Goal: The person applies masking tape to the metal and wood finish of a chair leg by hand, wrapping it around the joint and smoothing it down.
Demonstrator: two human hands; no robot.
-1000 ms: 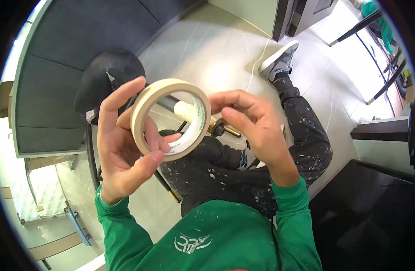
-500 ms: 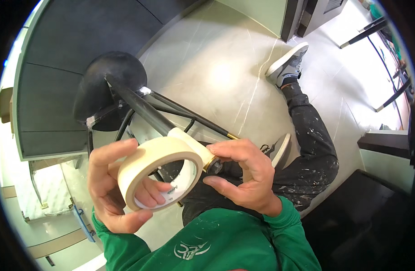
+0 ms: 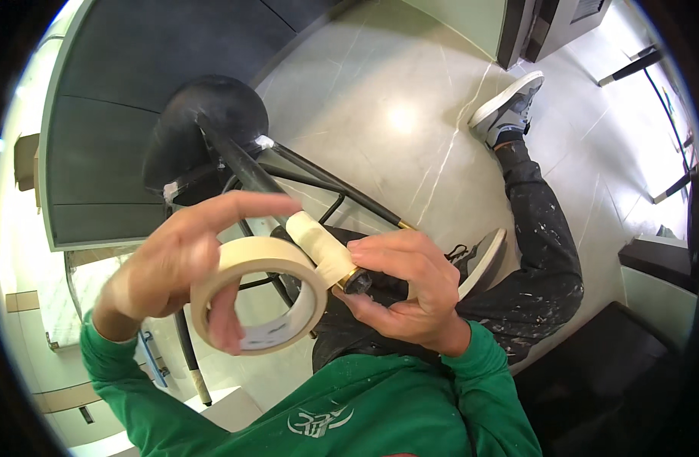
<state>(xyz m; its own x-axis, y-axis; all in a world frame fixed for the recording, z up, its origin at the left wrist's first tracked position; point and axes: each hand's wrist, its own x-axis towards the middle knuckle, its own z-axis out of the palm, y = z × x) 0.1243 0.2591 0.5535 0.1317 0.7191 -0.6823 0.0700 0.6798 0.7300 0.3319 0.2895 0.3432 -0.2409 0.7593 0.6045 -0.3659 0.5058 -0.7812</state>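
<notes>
A black stool [image 3: 228, 114] lies tipped over, one leg pointing toward me. Cream masking tape [image 3: 313, 236] wraps that leg near its end, beside a brass-coloured band and a dark foot tip [image 3: 358, 282]. A roll of masking tape [image 3: 262, 253] hangs next to it, joined to the wrapped part by a short strip. My left hand [image 3: 167, 255], partly blurred, holds the roll with fingers through its ring; its index finger reaches out to the leg at the wrap's upper edge. My right hand [image 3: 414, 286] grips the leg's end between thumb and fingers.
Behind the stool stands a dark grey panelled unit [image 3: 98, 145]. My outstretched leg in paint-spotted trousers [image 3: 544, 236] lies on the pale tiled floor [image 3: 410, 167]. A black slab-like object [image 3: 601, 373] is at lower right. Other dark legs with pale tips [image 3: 631, 68] show at far right.
My left hand has shifted left and its index finger now stretches to the leg. The roll has moved slightly left and turned. My right hand keeps its grip on the leg's end.
</notes>
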